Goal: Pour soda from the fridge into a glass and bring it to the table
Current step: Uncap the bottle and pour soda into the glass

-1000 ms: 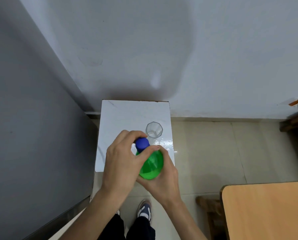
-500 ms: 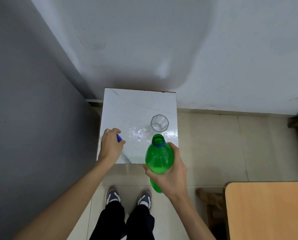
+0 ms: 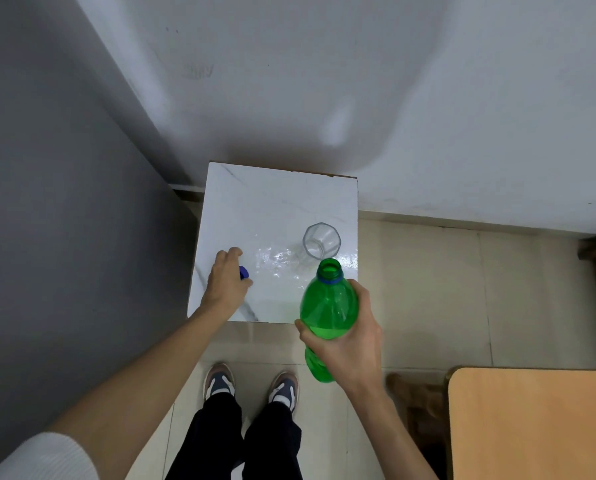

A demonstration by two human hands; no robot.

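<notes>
A green soda bottle point(image 3: 328, 306) with its mouth uncovered is gripped around the body by my right hand point(image 3: 352, 337), just in front of the white marble-topped stand point(image 3: 262, 206). An empty clear glass point(image 3: 321, 241) stands upright near the stand's right edge, just beyond the bottle's mouth. My left hand point(image 3: 224, 282) rests on the stand's front left part, its fingers closed around the blue bottle cap point(image 3: 243, 272), which is partly hidden.
A grey surface point(image 3: 57, 188) rises on the left and a pale wall point(image 3: 324, 81) behind the stand. A wooden table corner point(image 3: 531, 424) sits at lower right, with a wooden stool point(image 3: 414, 396) beside it. My feet stand on the tiled floor point(image 3: 421, 289).
The cap came off the bottle. My left hand carried it left and down onto the stand; my right hand has kept hold of the bottle, which is now uncapped.
</notes>
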